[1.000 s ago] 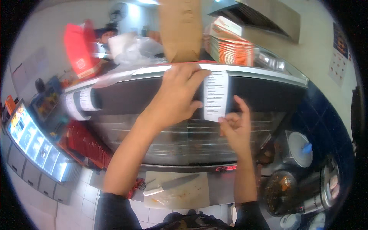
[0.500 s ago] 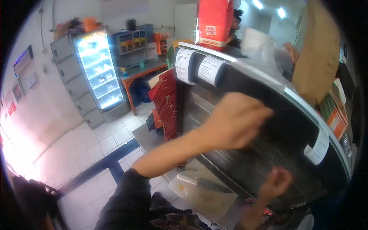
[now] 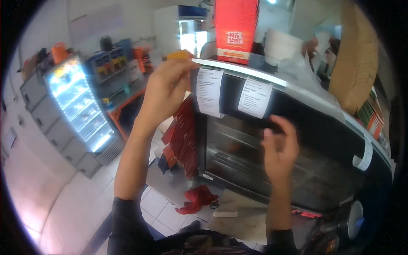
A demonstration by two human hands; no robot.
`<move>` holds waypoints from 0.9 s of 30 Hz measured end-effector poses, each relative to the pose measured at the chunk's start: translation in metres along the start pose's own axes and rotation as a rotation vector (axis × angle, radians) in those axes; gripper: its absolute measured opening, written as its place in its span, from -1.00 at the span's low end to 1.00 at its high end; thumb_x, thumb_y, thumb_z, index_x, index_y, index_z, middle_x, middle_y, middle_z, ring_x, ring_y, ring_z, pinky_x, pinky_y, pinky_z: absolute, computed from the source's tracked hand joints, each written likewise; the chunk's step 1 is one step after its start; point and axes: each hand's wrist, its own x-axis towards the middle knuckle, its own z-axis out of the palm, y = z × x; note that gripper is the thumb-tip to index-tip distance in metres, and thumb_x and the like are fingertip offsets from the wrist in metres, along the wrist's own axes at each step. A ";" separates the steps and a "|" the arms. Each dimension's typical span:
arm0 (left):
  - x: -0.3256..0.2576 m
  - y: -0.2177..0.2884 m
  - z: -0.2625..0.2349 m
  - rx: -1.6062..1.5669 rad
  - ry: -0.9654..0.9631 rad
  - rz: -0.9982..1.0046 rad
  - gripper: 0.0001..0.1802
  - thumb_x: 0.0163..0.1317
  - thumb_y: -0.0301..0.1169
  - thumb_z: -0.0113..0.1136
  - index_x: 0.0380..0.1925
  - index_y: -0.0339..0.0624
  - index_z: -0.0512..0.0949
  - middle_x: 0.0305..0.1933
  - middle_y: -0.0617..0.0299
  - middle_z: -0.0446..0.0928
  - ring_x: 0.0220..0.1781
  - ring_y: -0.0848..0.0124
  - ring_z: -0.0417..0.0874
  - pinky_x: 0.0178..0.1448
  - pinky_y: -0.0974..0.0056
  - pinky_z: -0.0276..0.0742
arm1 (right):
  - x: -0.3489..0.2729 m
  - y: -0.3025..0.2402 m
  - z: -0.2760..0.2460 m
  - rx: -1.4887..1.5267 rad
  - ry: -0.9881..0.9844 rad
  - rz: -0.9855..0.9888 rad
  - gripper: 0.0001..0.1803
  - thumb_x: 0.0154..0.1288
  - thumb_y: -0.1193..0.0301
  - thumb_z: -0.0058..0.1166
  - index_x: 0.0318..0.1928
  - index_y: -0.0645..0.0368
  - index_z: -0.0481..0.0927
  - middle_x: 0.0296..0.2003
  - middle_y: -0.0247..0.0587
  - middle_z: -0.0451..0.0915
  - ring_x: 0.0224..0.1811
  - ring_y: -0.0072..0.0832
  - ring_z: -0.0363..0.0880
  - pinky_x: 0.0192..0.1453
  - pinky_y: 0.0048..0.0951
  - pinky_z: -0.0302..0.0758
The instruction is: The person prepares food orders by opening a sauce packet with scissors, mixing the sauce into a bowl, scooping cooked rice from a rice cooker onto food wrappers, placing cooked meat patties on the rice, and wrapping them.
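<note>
Left hand (image 3: pixel 168 88), grip unclear from here, is raised beside a paper slip (image 3: pixel 210 92); right hand (image 3: pixel 281 148), fingers parted, hovers near a second slip (image 3: pixel 255 97).

Paper slips (image 3: pixel 209 91): fine print illegible; red bag (image 3: pixel 236 27) cut off above; knife (image 3: pixel 245 212) partly hidden by right forearm (image 3: pixel 279 204).

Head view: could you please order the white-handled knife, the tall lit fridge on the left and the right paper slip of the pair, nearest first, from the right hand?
1. Right paper slip: up-left of the right hand.
2. White-handled knife: below, slightly left.
3. Tall lit fridge: far left.
</note>
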 end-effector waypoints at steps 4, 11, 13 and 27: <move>0.006 -0.019 0.015 0.125 -0.083 0.244 -0.66 0.21 -0.64 0.07 -0.01 -0.24 0.60 -0.01 -0.04 0.59 0.12 -0.01 0.55 0.22 0.08 0.43 | 0.027 -0.022 0.017 -0.621 0.086 -0.373 -0.62 0.22 0.56 0.20 0.08 0.14 0.65 0.05 -0.15 0.56 -0.27 -0.44 0.57 -0.21 -0.43 0.50; 0.017 -0.032 0.025 0.113 -0.105 0.394 -0.63 0.16 -0.66 0.09 -0.02 -0.21 0.61 -0.03 0.00 0.61 0.08 -0.01 0.56 0.21 0.05 0.42 | 0.058 -0.039 0.033 -1.121 -0.043 -0.498 -0.56 0.22 0.45 0.16 0.14 0.08 0.61 0.04 -0.23 0.57 -0.10 -0.19 0.52 0.03 -0.21 0.44; 0.020 -0.035 0.028 0.094 -0.083 0.433 -0.65 0.16 -0.65 0.09 -0.04 -0.21 0.62 -0.05 0.00 0.63 0.06 -0.01 0.57 0.20 0.05 0.43 | 0.059 -0.036 0.031 -1.121 -0.020 -0.495 -0.60 0.27 0.44 0.13 0.13 0.08 0.61 0.03 -0.22 0.57 -0.09 -0.20 0.52 0.01 -0.21 0.48; 0.034 -0.046 0.016 0.019 -0.218 0.469 -0.74 0.25 -0.34 0.26 -0.11 -0.22 0.67 -0.14 0.00 0.66 -0.08 0.08 0.64 0.10 0.09 0.48 | 0.058 -0.029 0.043 -1.107 0.049 -0.432 -0.67 0.31 0.43 0.16 0.09 -0.01 0.64 0.02 -0.25 0.58 -0.05 -0.20 0.54 0.02 -0.22 0.52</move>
